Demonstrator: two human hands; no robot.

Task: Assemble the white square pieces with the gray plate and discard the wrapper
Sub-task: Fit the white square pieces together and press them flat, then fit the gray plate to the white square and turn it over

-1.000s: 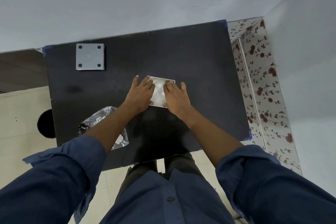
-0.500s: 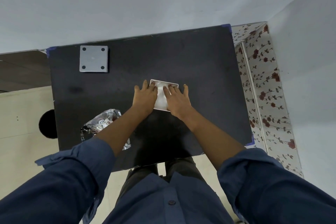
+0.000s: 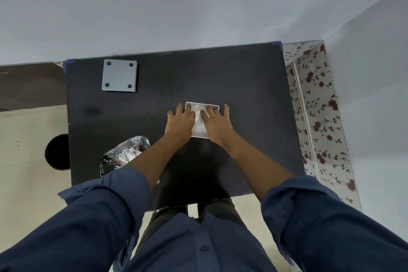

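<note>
A white square piece lies flat in the middle of the black table. My left hand rests palm down on its left part, and my right hand lies on its right part, fingers spread. Only a strip of the piece shows between and beyond the hands. The gray plate, with a dark hole at each corner, sits alone at the table's far left corner. A crumpled clear wrapper with print on it lies near the front left, partly hidden by my left forearm.
A pale wall stands right behind the table. Left of the table is a beige surface with a round black hole. A floral-patterned strip runs along the table's right side. My legs show below the front edge.
Both hands stay pressed on the white piece; the fingers have spread a little wider. The view has shifted slightly, nothing else on the table has moved.
</note>
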